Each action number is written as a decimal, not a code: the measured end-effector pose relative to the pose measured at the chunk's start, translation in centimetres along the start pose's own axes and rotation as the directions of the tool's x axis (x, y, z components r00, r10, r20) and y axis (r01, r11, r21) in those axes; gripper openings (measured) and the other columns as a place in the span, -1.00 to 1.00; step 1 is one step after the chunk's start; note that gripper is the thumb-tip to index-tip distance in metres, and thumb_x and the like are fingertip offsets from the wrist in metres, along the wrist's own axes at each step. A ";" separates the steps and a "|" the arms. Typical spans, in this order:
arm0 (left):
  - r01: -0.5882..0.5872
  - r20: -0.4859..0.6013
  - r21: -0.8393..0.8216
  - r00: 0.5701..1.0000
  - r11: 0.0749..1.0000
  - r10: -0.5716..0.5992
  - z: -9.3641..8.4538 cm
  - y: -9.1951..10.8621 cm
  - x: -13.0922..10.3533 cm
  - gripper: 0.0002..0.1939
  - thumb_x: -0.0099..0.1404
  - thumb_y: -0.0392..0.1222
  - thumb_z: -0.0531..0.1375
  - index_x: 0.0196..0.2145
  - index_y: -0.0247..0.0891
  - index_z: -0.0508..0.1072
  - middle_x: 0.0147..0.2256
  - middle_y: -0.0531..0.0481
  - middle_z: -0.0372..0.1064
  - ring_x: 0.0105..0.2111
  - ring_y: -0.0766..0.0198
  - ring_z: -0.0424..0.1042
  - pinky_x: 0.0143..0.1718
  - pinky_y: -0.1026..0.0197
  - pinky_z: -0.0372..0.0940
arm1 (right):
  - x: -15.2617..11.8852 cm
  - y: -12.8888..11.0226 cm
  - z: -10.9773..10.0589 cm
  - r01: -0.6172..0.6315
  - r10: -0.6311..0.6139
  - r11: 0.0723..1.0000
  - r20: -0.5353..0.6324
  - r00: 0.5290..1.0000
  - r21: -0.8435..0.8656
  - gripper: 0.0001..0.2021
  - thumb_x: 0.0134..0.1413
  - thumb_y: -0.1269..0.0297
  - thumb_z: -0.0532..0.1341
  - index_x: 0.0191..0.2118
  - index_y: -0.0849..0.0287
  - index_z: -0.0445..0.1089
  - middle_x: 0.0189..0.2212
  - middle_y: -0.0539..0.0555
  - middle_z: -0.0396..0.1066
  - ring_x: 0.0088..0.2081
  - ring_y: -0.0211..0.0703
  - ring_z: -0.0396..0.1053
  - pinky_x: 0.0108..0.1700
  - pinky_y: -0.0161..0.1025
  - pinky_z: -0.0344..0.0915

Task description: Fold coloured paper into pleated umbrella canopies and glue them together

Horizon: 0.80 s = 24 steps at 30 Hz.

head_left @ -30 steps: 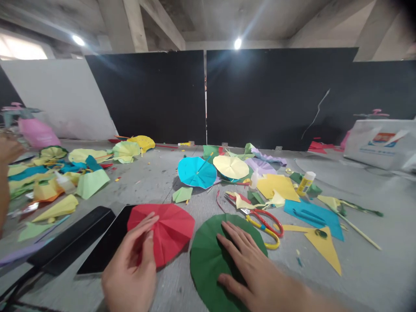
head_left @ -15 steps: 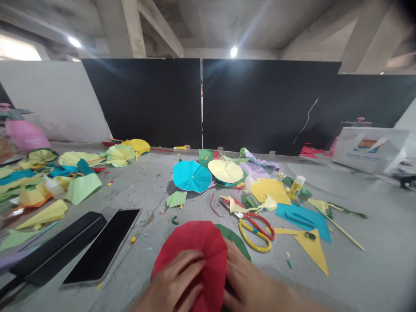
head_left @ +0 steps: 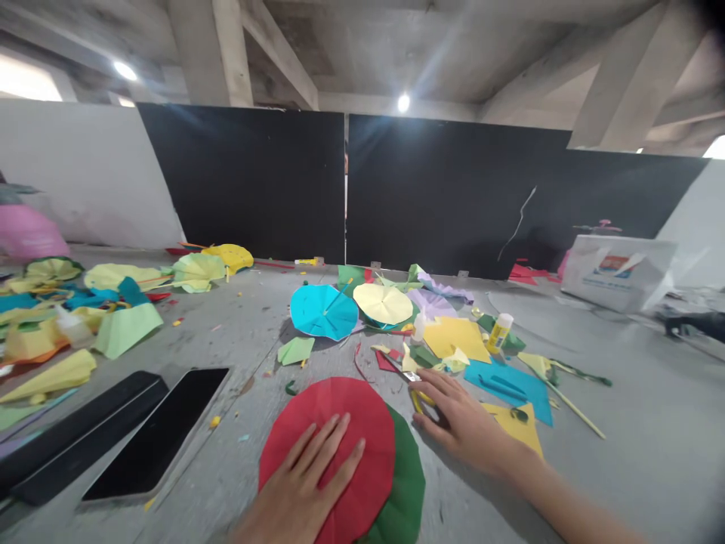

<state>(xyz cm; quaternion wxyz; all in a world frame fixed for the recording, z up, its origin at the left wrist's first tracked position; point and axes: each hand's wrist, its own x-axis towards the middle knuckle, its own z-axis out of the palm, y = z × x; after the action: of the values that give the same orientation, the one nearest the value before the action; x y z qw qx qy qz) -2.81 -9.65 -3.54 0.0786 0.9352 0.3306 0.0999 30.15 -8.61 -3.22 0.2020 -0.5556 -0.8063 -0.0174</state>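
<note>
My left hand (head_left: 306,483) lies flat with fingers spread on a red pleated paper disc (head_left: 362,446). Under that disc, a dark green paper disc (head_left: 408,476) sticks out at the right. My right hand (head_left: 458,415) is over the scissors (head_left: 422,400), thumb and fingers apart, and covers most of their handles; a yellow loop shows between thumb and fingers. Whether it touches them firmly I cannot tell. The metal blades (head_left: 405,366) point away to the left, beside red and cream paper scraps.
Beyond the hands sit a blue paper disc (head_left: 325,311) and a cream one (head_left: 385,304). A glue stick (head_left: 499,333) stands upright near yellow paper (head_left: 456,338) and blue paper (head_left: 510,384). At left lie a phone (head_left: 161,431), a black case (head_left: 84,431) and more paper pieces.
My right hand has left the discs and moved right and forward onto the scissors. The red disc now lies flatter, with my left hand spread on it. The view has shifted slightly.
</note>
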 end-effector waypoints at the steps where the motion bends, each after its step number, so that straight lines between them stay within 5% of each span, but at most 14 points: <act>1: 0.019 0.007 -0.024 1.000 1.000 -0.019 0.0 -0.1 0.0 -0.22 0.43 0.30 0.14 0.46 0.08 -0.01 0.45 -0.06 -0.09 0.41 -0.24 0.06 0.32 -0.35 0.15 | -0.7 0.7 0.1 -0.025 0.024 0.999 -0.017 1.000 -0.030 -0.61 0.35 0.11 0.20 0.19 0.14 0.44 0.27 0.30 0.37 0.30 0.24 0.30 0.28 0.24 0.32; 8: 0.135 0.069 -0.130 0.989 0.982 -0.127 0.9 -2.3 0.1 -0.22 0.41 0.23 0.20 0.45 0.14 0.00 0.48 -0.01 -0.17 0.44 -0.22 -0.03 0.33 -0.31 0.14 | -4.7 3.2 -0.6 -0.165 0.123 0.965 -0.202 0.972 -0.204 -0.64 0.40 0.19 0.09 0.09 0.32 0.46 0.20 0.50 0.38 0.29 0.46 0.27 0.20 0.49 0.29; 10: 0.069 -0.011 -0.110 0.997 0.991 -0.070 1.1 -2.5 0.3 -0.22 0.39 0.16 0.25 0.44 0.13 0.05 0.47 -0.04 -0.09 0.41 -0.22 0.07 0.31 -0.30 0.18 | -4.3 1.5 -1.2 -0.100 0.058 0.972 -0.195 0.979 -0.214 -0.68 0.42 0.20 0.10 0.10 0.24 0.44 0.27 0.41 0.33 0.35 0.38 0.20 0.26 0.43 0.25; 12: 0.007 -0.085 -0.072 0.996 0.997 -0.013 1.1 -2.6 0.3 -0.22 0.39 0.12 0.27 0.44 0.11 0.07 0.45 -0.07 -0.02 0.38 -0.23 0.16 0.26 -0.29 0.26 | -3.2 -1.1 -1.4 0.113 -0.133 0.981 -0.115 0.985 -0.160 -0.71 0.43 0.31 0.10 0.16 0.18 0.39 0.27 0.30 0.36 0.34 0.18 0.25 0.29 0.24 0.31; 15: -0.018 -0.118 -0.021 0.993 1.000 0.016 0.8 -2.5 0.0 -0.18 0.37 0.14 0.28 0.46 0.08 0.04 0.43 -0.10 0.03 0.34 -0.25 0.24 0.19 -0.28 0.36 | -0.8 -4.6 -0.7 0.452 -0.453 0.892 -0.014 0.892 -0.025 -0.78 0.39 0.37 0.13 0.05 0.23 0.43 0.09 0.27 0.52 0.17 0.10 0.44 0.28 0.14 0.33; 18: -0.041 -0.082 0.001 0.996 0.999 0.041 -0.1 -2.5 -0.8 -0.15 0.38 0.16 0.28 0.47 0.10 -0.01 0.43 -0.09 0.04 0.33 -0.19 0.26 0.17 -0.17 0.43 | 0.6 -5.7 0.5 0.498 -0.498 0.867 0.002 0.867 0.011 -0.85 0.36 0.41 0.14 -0.14 0.22 0.47 -0.14 0.19 0.59 -0.09 0.01 0.55 0.02 -0.01 0.51; 24: -0.230 -0.052 -0.052 0.972 0.972 0.228 -1.6 -2.7 0.6 -0.47 0.53 -0.20 0.11 0.37 0.16 0.26 0.38 0.09 0.22 0.37 0.04 0.23 0.36 -0.02 0.22 | -1.1 -4.2 0.6 0.410 -0.410 0.912 0.040 0.911 0.005 -0.80 0.37 0.46 0.13 -0.04 0.21 0.47 -0.05 0.19 0.53 -0.01 0.02 0.49 0.02 -0.05 0.49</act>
<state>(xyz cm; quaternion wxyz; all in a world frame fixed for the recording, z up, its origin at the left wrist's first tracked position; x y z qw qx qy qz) -4.36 -7.10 -2.45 0.0858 0.9619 0.2193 0.1392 26.51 -11.06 -3.28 0.1766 -0.3748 -0.9088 -0.0494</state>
